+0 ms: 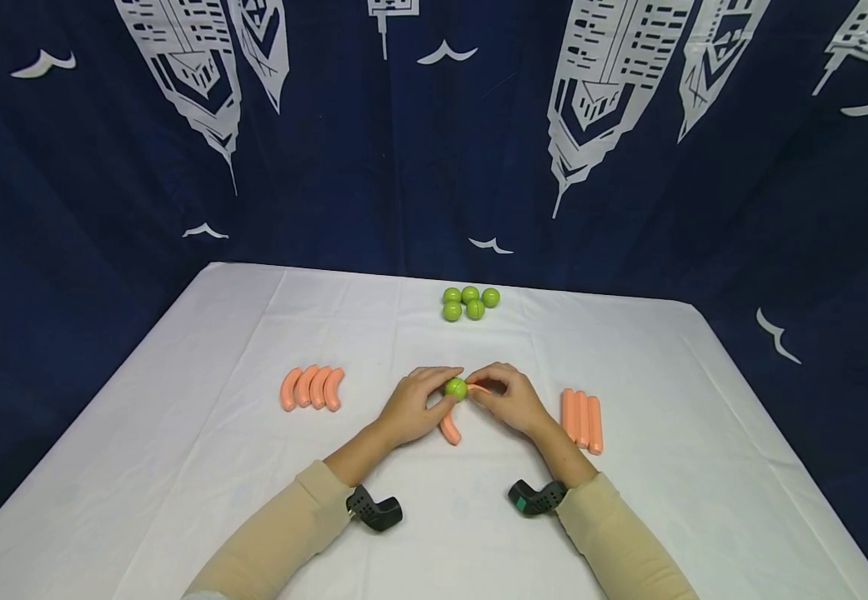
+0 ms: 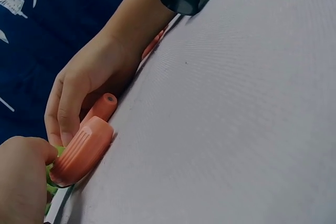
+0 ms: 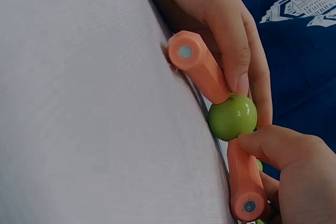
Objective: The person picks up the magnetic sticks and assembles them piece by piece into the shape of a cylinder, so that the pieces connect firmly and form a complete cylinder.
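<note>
A green ball [image 1: 455, 388] is pinched between the thumb and fingers of my left hand [image 1: 413, 407]. One curved orange piece [image 1: 449, 429] extends from the ball toward me, touching it in the right wrist view. My right hand [image 1: 509, 398] pinches another orange piece [image 3: 245, 182] against the ball's other side; in the head view that piece is mostly hidden by the fingers. Round metallic discs show at the free ends of both pieces [image 3: 202, 69] in the right wrist view.
Several curved orange pieces [image 1: 318, 387] lie in a row at the left. Three straight orange sticks [image 1: 582, 420] lie side by side right of my right hand. Several green balls [image 1: 474, 310] sit near the back edge of the white-covered table [image 1: 373, 308].
</note>
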Motion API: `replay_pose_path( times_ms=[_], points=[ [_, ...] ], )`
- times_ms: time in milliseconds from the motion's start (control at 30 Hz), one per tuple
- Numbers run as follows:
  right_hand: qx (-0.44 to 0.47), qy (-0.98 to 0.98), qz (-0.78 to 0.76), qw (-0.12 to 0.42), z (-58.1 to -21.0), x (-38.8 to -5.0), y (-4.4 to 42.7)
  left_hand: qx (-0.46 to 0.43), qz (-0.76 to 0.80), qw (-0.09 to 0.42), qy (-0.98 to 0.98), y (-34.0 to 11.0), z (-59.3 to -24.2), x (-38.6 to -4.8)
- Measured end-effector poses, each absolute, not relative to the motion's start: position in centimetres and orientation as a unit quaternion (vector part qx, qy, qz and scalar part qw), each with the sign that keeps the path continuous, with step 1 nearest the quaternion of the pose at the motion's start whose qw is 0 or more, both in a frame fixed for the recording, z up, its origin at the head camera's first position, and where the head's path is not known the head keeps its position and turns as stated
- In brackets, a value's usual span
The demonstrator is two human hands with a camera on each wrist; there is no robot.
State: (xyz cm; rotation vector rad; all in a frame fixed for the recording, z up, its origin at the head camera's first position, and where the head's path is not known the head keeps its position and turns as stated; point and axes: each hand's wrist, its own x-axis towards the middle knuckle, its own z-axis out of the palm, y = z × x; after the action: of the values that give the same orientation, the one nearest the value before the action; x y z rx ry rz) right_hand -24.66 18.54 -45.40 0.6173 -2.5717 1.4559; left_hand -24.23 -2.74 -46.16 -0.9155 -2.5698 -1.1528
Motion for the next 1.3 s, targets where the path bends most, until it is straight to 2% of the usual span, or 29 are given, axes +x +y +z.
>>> replay_pose_path(
  times_ms=[300,567,1067,1300],
  points=[
    [0.188,-0.857,0.475,0.064,-45.45,-24.57,18.49,-0.317,-0.393,0.097,-0.858,-2.65,-46.1,-24.17],
    [0.158,-0.864,0.469,0.095,-45.42,-24.67,18.53,-0.292,-0.392,0.087,-0.868,-2.56,-45.81,-23.91],
    [0.117,-0.875,0.449,0.137,-45.71,-25.08,18.65,-0.247,-0.405,0.123,-0.872,-2.56,-46.03,-24.0],
    [0.114,-0.876,0.451,0.13,-45.68,-25.0,18.62,-0.25,-0.401,0.135,-0.871,-2.57,-46.0,-23.95]
  ],
)
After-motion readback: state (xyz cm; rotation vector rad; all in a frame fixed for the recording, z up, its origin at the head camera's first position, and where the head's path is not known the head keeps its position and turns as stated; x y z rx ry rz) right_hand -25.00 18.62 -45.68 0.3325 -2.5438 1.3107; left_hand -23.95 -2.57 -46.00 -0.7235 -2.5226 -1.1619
